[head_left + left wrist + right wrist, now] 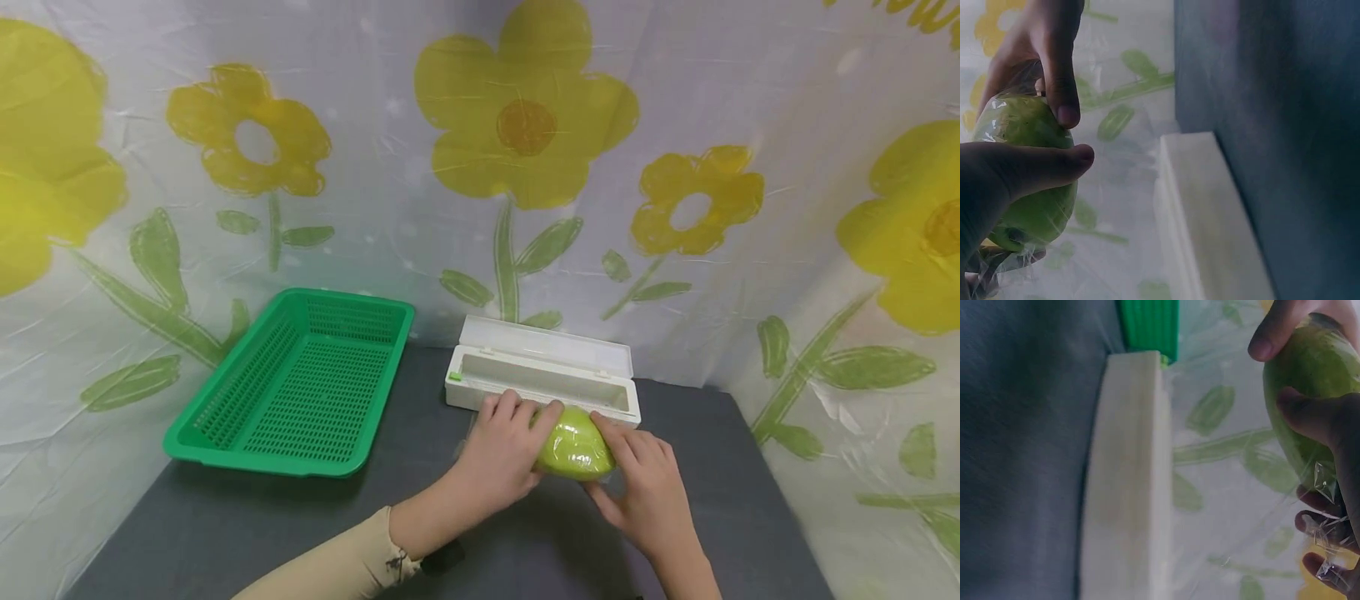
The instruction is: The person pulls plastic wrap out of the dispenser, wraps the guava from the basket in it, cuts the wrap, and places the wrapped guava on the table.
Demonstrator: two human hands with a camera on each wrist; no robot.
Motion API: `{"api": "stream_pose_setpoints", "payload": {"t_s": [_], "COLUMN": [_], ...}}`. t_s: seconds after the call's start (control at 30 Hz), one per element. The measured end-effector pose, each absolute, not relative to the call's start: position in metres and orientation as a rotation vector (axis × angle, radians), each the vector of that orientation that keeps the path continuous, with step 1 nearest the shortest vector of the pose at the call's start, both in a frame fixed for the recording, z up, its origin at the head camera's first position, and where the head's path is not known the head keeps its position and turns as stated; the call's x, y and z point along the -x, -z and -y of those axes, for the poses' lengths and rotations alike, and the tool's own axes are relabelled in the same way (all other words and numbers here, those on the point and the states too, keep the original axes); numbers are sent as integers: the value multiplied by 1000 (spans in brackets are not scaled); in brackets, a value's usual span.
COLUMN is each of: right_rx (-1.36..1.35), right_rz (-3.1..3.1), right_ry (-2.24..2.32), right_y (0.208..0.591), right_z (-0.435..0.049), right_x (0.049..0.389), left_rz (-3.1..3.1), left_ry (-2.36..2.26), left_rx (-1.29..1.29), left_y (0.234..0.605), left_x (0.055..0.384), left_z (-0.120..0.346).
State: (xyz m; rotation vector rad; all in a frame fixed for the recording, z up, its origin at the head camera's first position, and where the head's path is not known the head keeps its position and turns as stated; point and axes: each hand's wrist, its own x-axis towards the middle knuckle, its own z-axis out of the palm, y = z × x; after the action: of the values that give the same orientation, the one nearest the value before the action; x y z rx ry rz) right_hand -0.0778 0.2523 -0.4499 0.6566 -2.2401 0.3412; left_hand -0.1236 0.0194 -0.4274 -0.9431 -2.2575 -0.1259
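Note:
A green mango (576, 446) wrapped in clear cling film is held between both hands above the dark table. My left hand (498, 450) grips its left end, thumb lying across the skin in the left wrist view. On the other end my right hand (645, 483) holds it, with the thumb below and fingers over the top. Crinkled film (1329, 540) bunches around the right fingers in the right wrist view. Just behind the hands stands a long white cling film box (540, 392), its lid (547, 342) raised and a small green slider (454, 377) at its left end.
To the left, a green plastic basket (225, 458) with slotted walls sits on the dark table (720, 467). A flower-printed curtain (375, 208) hangs behind the table and along its sides.

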Motion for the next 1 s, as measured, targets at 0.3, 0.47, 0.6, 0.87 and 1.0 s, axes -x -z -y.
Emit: {"api": "stream_pose_setpoints", "payload": {"t_s": [0.3, 0.47, 0.6, 0.87, 1.0], "right_rx": [-569, -536, -508, -474, -430], "right_rz": [2312, 2359, 2402, 2465, 2555], "right_ry": [-398, -423, -426, -428, -435], "right_y": [490, 508, 521, 541, 545], "right_z": [-244, -240, -238, -235, -235], "right_x": [64, 63, 64, 69, 75], "left_rz": [2416, 2470, 2515, 2571, 2655], "left_ry": [241, 275, 295, 373, 401], "left_rx": [960, 935, 919, 882, 869], "left_y": [460, 476, 491, 514, 526], "left_x": [110, 108, 108, 113, 120], "left_z": [-12, -12, -13, -16, -18]}}
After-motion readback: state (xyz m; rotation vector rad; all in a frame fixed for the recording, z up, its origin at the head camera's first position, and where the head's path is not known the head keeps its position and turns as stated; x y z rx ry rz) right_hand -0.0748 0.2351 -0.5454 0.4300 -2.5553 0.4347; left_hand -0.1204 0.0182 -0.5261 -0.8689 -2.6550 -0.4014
